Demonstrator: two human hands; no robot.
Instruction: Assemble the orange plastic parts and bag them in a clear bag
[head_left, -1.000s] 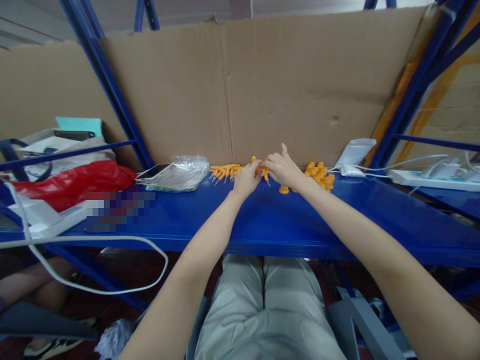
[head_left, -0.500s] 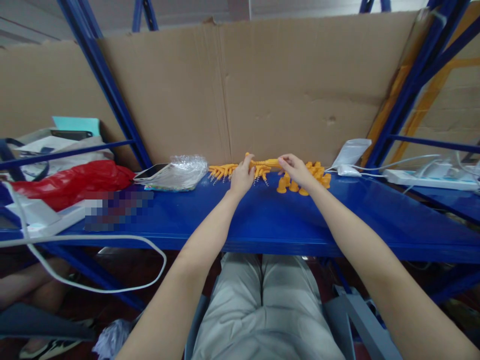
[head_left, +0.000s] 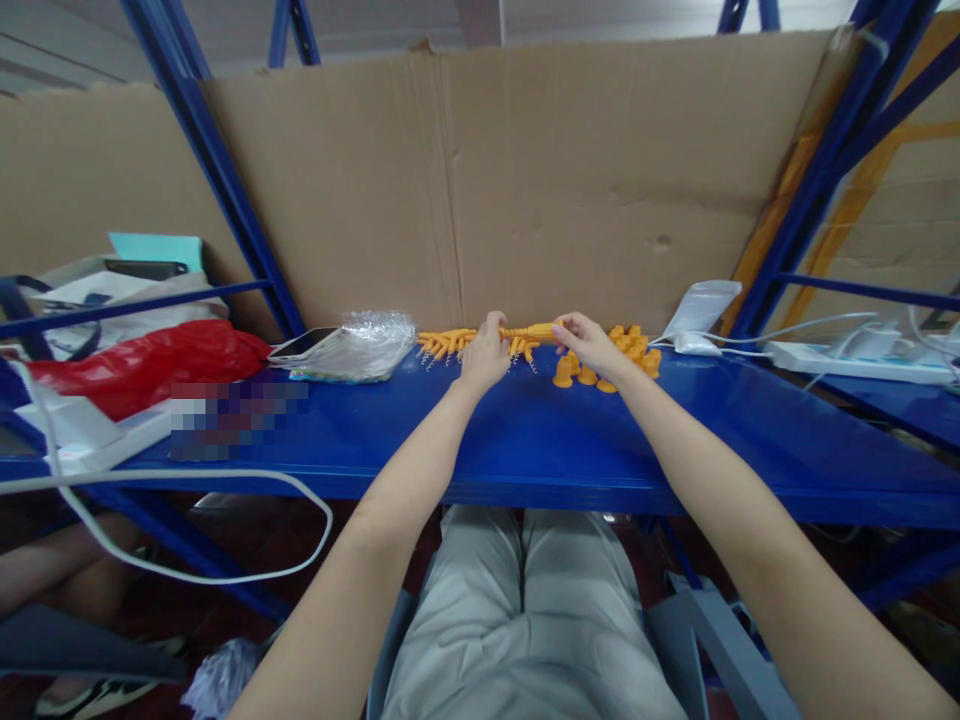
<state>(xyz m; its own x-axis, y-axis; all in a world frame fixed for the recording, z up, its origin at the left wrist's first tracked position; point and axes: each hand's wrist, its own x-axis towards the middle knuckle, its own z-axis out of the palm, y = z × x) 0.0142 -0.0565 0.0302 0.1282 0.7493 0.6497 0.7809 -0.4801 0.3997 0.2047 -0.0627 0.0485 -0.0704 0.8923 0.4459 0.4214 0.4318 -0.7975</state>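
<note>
Between my two hands an orange rod (head_left: 534,331) lies level, thick at the right end and ridged toward the left. My left hand (head_left: 486,360) is closed around its left end, with most of the fingertips hidden behind the hand. At the thick end, my right hand (head_left: 590,343) pinches the rod with thumb and fingers. Beneath and left of my left hand lie several orange corkscrews (head_left: 444,344), their metal spirals pointing toward me. Several orange bell-shaped pieces (head_left: 586,376) stand grouped below and right of my right hand.
A blue shelf top (head_left: 555,440) carries everything, backed by a cardboard sheet (head_left: 585,180). To the left are clear plastic bags (head_left: 375,345), a phone (head_left: 306,343) and a red bag (head_left: 157,368). White cables and a power strip (head_left: 862,360) lie right. A person's leg shows lower left.
My left hand has turned slightly and closed further over the rod's left end, which no longer sticks up above the fingers. My right hand keeps its pinch, almost unmoved.
</note>
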